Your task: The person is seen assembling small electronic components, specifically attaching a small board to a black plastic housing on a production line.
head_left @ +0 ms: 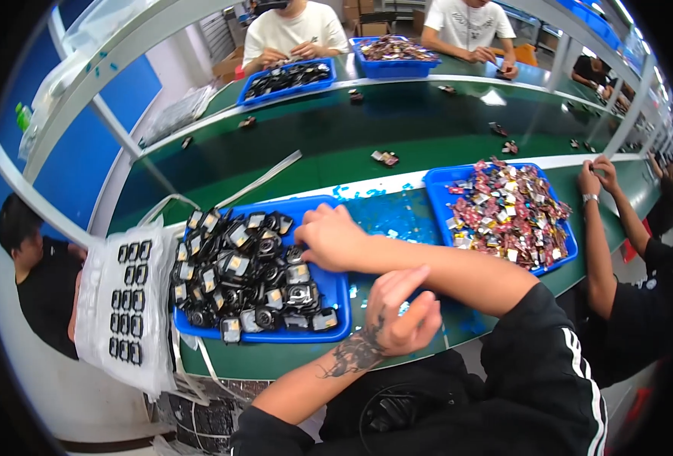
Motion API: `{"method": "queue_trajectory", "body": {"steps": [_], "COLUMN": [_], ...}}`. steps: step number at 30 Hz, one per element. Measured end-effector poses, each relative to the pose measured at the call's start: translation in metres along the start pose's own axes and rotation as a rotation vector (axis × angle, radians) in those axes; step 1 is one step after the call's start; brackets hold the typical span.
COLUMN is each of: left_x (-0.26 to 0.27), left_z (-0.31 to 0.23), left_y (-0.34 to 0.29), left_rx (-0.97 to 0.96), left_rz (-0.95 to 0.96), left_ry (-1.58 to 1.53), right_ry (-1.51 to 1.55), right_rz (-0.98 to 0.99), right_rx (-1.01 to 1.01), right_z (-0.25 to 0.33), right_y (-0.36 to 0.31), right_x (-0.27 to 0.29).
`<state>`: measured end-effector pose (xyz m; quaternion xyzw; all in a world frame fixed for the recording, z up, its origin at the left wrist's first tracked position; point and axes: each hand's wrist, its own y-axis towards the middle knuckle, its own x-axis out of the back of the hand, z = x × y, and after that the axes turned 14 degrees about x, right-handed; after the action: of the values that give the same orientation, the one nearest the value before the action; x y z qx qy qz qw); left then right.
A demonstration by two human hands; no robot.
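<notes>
My right hand [330, 237] reaches across my body to the left blue tray [338, 304]. Its fingers are bent down at a small black part [295, 254] beside the tray's right inner side, seemingly pinching it; the fingertips are partly hidden. Many black squarish parts [234, 262], some with round lens-like centres and pale patches, are heaped in this tray. My left hand [403, 313], with a tattooed wrist, hangs below my right forearm at the table's near edge. Its fingers are loosely bent and apart, and nothing shows in them.
Another blue tray [432, 186] to the right holds piled reddish small circuit pieces. A white sheet [97, 289] at far left carries rows of black parts. Beyond runs a dark green belt [276, 140] with scattered pieces. Co-workers sit opposite and at both sides; metal posts frame the bench.
</notes>
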<state>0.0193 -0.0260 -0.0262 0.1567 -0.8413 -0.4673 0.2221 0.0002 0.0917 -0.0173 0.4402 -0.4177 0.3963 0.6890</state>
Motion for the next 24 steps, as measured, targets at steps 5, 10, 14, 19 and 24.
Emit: {"method": "queue_trajectory", "body": {"steps": [5, 10, 14, 19, 24], "left_x": [0.001, 0.003, 0.004, 0.006, 0.008], "left_z": [0.001, 0.008, 0.007, 0.012, 0.017], "left_y": [0.0, 0.001, 0.012, 0.024, 0.022], "left_rx": [0.035, 0.106, 0.315, 0.538, 0.579], "left_rz": [-0.059, -0.161, -0.306, -0.347, -0.382], "left_ry": [0.063, 0.052, -0.006, -0.126, -0.106], "right_ry": [0.26, 0.474, 0.509, 0.206, 0.038], "right_rz": [0.073, -0.283, -0.063, -0.149, -0.283], "right_rx": [-0.18, -0.182, -0.115, -0.058, 0.027], "right_z": [0.005, -0.011, -0.018, -0.011, -0.004], "right_y": [0.011, -0.005, -0.021, -0.036, -0.038], "right_x": [0.01, 0.02, 0.039, 0.026, 0.022]}}
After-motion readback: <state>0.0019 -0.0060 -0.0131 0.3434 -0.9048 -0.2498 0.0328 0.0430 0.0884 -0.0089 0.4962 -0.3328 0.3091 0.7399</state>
